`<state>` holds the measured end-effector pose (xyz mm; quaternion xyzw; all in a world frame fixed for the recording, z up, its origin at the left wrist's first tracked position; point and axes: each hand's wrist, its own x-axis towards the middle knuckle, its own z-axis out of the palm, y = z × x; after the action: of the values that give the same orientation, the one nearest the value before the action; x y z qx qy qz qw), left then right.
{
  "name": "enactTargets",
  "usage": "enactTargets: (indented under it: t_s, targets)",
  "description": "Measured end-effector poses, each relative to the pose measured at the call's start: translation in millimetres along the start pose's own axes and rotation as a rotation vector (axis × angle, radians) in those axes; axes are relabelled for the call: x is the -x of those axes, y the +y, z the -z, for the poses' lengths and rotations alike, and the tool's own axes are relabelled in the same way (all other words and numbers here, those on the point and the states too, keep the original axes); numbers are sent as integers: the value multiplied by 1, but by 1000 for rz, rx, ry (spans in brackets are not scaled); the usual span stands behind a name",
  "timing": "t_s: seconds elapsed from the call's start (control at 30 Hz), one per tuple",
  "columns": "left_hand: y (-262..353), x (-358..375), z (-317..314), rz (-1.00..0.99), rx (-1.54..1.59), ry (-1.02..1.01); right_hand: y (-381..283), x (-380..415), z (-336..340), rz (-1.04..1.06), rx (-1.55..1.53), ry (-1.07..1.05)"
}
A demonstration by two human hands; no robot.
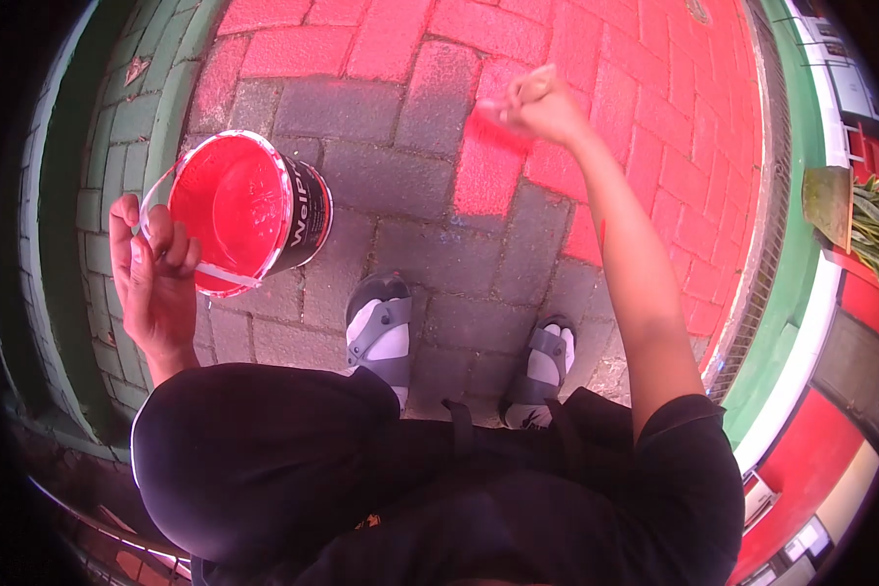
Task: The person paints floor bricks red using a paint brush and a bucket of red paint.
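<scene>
My left hand (156,264) is closed on the pale handle (145,210) of a black paint bucket (308,215). Bright red paint (230,205) coats the inside of the bucket, and its white rim is smeared with red. Out over the paving, my right hand (540,105) has its fingers curled together; what they hold is blurred and I cannot make it out. Below that hand lies a wet-looking red paver (490,171), beside bare grey pavers (386,176). Red covers the pavers (635,107) farther out and to the right.
My sandalled feet (381,332) stand on grey paving just in front of me. A green-painted kerb (181,98) and green pavers run along the left. To the right are a drain grating (760,225), a green strip (806,225) and a potted plant (869,220).
</scene>
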<state>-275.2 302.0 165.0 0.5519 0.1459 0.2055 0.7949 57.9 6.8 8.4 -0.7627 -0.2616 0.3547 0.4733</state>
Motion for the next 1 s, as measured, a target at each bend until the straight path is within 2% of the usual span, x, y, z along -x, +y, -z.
enactTargets:
  t_s: [0.03,0.07,0.13,0.17,0.23,0.27,0.33,0.37,0.43,0.47,0.57,0.6,0.63,0.7,0.73,0.77,0.83,0.87,0.9,0.97,1.0]
  targets:
    - [-1,0,1,-17,-21,-11,-2,-6,3,51,36,104]
    - [-2,1,2,-30,-42,-20,0,-6,0,45,32,100]
    - [-5,1,4,-19,-33,-28,0,3,-12,200,208,256]
    - [-6,-1,5,-20,-21,-42,3,10,-21,195,210,254]
    - [-12,0,6,-8,-26,-111,10,32,-39,401,569,73]
    - [-15,1,6,-1,-35,-180,1,44,-44,400,569,69]
    - [-14,9,6,23,18,-102,-19,60,-48,127,504,-162]
    - [-13,12,5,47,72,-30,-26,59,-46,128,499,-160]
    - [-16,16,6,33,25,-60,-35,58,-43,81,308,36]
    - [-17,17,6,21,-19,-84,-32,54,-43,85,306,35]
    - [-17,21,4,21,-7,-30,-18,35,-42,77,45,546]
    - [-16,22,5,20,-11,-27,-19,34,-39,-55,345,501]
    - [-16,23,8,20,18,-37,-17,36,-42,-51,343,500]
    - [-16,23,9,17,47,-45,-20,48,-53,38,321,197]
    - [-17,24,9,14,53,-37,-24,51,-50,16,444,96]
    - [-18,24,8,14,60,-31,-32,50,-46,15,446,97]
    - [-19,23,5,21,63,-37,-40,48,-39,-219,105,92]
    - [-19,22,5,19,62,-39,-37,41,-36,-144,60,200]
    - [-19,22,5,14,61,-40,-31,35,-39,-140,61,200]
    - [-18,22,3,15,55,-28,-18,24,-55,-20,-330,704]
    - [-18,22,2,18,51,-27,-15,28,-62,-49,-404,689]
